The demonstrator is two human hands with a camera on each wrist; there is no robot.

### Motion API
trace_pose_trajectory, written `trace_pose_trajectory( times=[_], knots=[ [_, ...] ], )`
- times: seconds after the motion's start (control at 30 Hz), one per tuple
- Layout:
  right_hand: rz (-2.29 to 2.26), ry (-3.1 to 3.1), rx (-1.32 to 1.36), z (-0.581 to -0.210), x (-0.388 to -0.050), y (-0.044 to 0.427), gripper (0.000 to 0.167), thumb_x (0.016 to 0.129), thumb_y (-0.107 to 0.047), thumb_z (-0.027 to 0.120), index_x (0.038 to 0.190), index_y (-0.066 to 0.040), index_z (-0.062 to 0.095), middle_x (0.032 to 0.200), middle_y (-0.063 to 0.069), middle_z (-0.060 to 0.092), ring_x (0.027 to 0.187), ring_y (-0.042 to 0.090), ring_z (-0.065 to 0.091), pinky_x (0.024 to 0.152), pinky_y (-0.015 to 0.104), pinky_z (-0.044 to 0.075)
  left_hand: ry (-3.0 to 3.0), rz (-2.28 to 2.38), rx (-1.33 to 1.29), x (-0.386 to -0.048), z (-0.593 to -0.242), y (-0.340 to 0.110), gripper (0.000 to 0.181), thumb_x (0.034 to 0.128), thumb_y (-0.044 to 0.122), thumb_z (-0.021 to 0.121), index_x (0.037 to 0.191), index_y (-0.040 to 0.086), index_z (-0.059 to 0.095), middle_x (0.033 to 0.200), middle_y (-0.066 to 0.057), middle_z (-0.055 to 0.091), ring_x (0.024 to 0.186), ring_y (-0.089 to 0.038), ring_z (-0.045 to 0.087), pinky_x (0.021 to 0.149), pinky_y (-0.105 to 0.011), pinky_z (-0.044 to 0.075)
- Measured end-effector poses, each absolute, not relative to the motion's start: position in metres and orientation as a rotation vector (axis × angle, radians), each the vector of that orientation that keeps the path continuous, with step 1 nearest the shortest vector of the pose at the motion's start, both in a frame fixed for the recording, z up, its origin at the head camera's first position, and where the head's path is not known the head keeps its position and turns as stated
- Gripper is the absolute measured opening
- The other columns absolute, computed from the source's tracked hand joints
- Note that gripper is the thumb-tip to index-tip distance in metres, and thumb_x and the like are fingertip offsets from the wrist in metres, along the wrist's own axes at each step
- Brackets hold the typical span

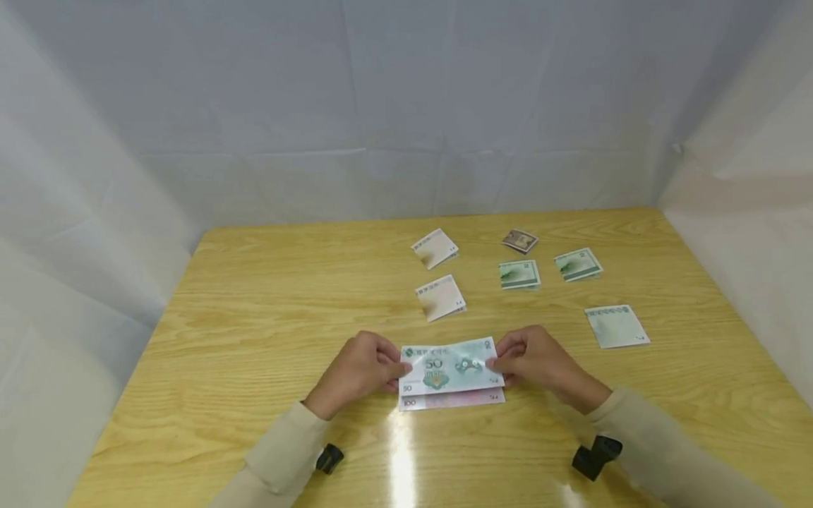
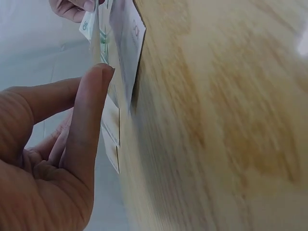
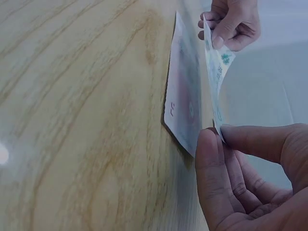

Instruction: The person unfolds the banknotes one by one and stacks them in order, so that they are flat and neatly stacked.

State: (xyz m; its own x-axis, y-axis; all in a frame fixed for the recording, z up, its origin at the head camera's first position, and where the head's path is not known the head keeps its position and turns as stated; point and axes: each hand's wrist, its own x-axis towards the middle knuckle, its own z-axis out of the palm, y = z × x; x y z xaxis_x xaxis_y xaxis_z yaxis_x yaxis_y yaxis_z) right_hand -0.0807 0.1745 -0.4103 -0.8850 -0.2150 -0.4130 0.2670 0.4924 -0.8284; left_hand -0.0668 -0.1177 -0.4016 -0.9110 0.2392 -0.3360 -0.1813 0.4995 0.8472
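Note:
A green 50 banknote (image 1: 452,368) is stretched between the two hands, raised a little above the table. The left hand (image 1: 363,368) pinches its left end between thumb and fingers; the right hand (image 1: 540,361) pinches its right end. Beneath it lies a pink 100 banknote (image 1: 452,400), partly covered in the head view. In the right wrist view the pink note (image 3: 182,91) rests on the table, apart from the held note (image 3: 214,77), which bends slightly between the fingertips. The left wrist view shows the left thumb and fingers (image 2: 89,110) at the held note's edge.
Two folded pale notes (image 1: 435,248) lie behind the hands. Further right are a small folded brown note (image 1: 519,240), two folded green notes (image 1: 577,264) and a pale green folded one (image 1: 617,327). White sheeting (image 1: 406,106) hangs behind the wooden table (image 1: 267,282) and at both sides.

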Motion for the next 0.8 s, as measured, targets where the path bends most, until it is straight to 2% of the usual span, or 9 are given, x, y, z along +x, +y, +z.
trace_pose_trajectory(
  times=[0.17,0.57,0.8],
  knots=[
    [-1.319,2.315,0.031,-0.4129,-0.0793,0.1734,0.015,0.088,-0.012,0.079,0.093,-0.001,0.07,0.082,0.008,0.069,0.069,0.018,0.065,0.063,0.032,0.059,2.342,1.35,0.08,-0.0655,-0.4033,-0.1169,0.009,0.088,0.005,0.078,0.083,0.0,0.072,0.072,-0.007,0.071,0.061,-0.018,0.07,0.059,-0.031,0.062],
    [-1.302,2.318,-0.044,-0.4177,-0.0763,0.173,0.017,0.087,-0.01,0.08,0.087,0.0,0.067,0.075,0.008,0.067,0.063,0.016,0.065,0.057,0.031,0.059,2.42,1.215,0.107,-0.0671,-0.4071,-0.113,0.015,0.0837,0.006,0.082,0.076,0.001,0.07,0.067,-0.005,0.069,0.056,-0.014,0.066,0.052,-0.025,0.057],
    [-1.274,2.349,-0.077,-0.4179,-0.0756,0.1722,0.019,0.085,-0.009,0.082,0.084,0.0,0.065,0.069,0.008,0.065,0.058,0.015,0.063,0.054,0.03,0.057,2.512,1.111,0.172,-0.0666,-0.409,-0.1123,0.021,0.081,0.01,0.085,0.068,0.007,0.069,0.056,0.001,0.065,0.049,-0.013,0.063,0.047,-0.023,0.051]
  ],
)
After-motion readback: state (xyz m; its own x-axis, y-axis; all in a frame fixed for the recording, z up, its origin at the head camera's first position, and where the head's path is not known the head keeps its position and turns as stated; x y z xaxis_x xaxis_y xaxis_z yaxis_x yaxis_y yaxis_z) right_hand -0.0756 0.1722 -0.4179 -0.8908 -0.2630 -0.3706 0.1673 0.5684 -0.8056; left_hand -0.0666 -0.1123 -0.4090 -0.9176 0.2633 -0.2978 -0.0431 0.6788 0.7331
